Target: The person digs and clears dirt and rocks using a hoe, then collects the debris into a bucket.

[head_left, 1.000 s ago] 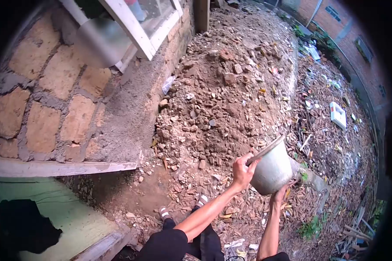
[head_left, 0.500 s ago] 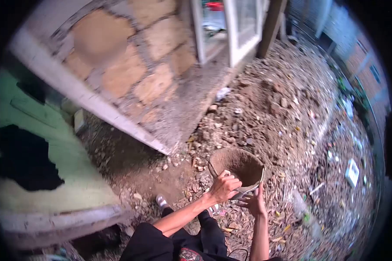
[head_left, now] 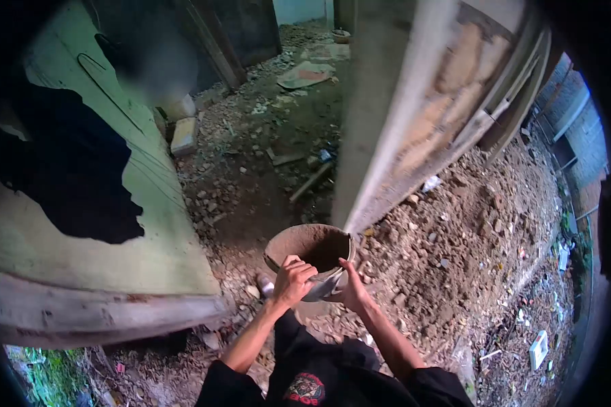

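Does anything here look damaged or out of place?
Yes. A ragged black patch breaks up the smoother pale green wall; I can't tell whether it's a hole or cloth. Messily, rubble is heaped beside the stone wall, and a white frame lies outdoors among scattered litter.

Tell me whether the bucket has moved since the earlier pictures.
Yes, left in the view: the bucket, earlier right of the brick wall's lower corner, is now mostly to its left.
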`<state>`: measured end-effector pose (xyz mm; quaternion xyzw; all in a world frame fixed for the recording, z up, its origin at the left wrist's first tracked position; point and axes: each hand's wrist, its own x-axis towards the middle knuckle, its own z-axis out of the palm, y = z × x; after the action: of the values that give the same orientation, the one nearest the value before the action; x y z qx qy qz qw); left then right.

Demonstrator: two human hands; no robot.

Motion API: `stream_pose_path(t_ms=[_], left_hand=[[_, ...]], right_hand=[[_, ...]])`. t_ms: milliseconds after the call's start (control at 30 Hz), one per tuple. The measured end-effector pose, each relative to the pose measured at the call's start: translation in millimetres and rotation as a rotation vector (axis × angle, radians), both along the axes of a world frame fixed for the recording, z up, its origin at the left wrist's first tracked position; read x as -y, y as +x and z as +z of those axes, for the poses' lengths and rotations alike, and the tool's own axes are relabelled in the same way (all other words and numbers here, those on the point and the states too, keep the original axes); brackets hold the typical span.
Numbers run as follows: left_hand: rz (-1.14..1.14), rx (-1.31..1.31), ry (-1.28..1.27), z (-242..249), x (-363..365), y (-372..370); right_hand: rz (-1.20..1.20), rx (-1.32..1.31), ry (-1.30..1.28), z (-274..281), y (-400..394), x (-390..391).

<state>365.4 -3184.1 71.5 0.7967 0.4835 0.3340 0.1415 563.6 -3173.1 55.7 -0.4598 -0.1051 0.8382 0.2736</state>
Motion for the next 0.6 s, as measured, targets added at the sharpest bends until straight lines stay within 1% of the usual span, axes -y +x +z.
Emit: stream_pose_path(t_ms=[67, 100, 133, 167, 200, 233, 267, 300, 333, 367, 400, 467, 533, 600], left_hand=[[-0.006, -0.033, 0.032, 10, -31, -68], [-0.021, -0.026, 0.058, 17, -52, -103], [-0.019, 0.003, 0.069, 20, -65, -128], [-0.001, -0.027, 0.067, 22, -80, -157], [0.021, -0.030, 0.075, 28, -104, -183], [0.025, -0.047, 0.120, 31, -127, -208], [0.020, -0.061, 0.128, 32, -135, -229], [0.013, -0.088, 0.113, 49, -150, -249], [0.006, -0.090, 0.110, 60, -161, -266], [0.015, -0.058, 0.111, 72, -177, -284], [0.021, -0.025, 0.108, 79, -193, -300], [0.005, -0.050, 0.082, 82, -210, -324], [0.010, 0.022, 0.126, 84, -239, -342], [-0.007, 0.018, 0.136, 79, -272, -356]], right_hand=[[-0.049, 0.114, -0.015, -8, -65, -35], [0.036, -0.015, 0.025, -6, -92, -56], [0.036, -0.007, 0.040, -8, -121, -71], [-0.028, 0.013, 0.041, -17, -146, -83], [-0.092, 0.015, 0.051, -13, -179, -106], [-0.094, -0.038, 0.131, -8, -203, -120], [-0.099, -0.094, 0.208, -6, -227, -135], [-0.093, -0.161, 0.103, -20, -243, -149], [-0.087, -0.231, 0.029, -3, -264, -174], [-0.111, -0.159, 0.161, 18, -278, -180], [-0.121, -0.162, 0.173, 26, -295, -197], [-0.149, -0.034, 0.255, 31, -314, -214], [-0.224, 0.016, 0.254, 42, -332, -245], [-0.076, 0.149, 0.342, 49, -342, -285]])
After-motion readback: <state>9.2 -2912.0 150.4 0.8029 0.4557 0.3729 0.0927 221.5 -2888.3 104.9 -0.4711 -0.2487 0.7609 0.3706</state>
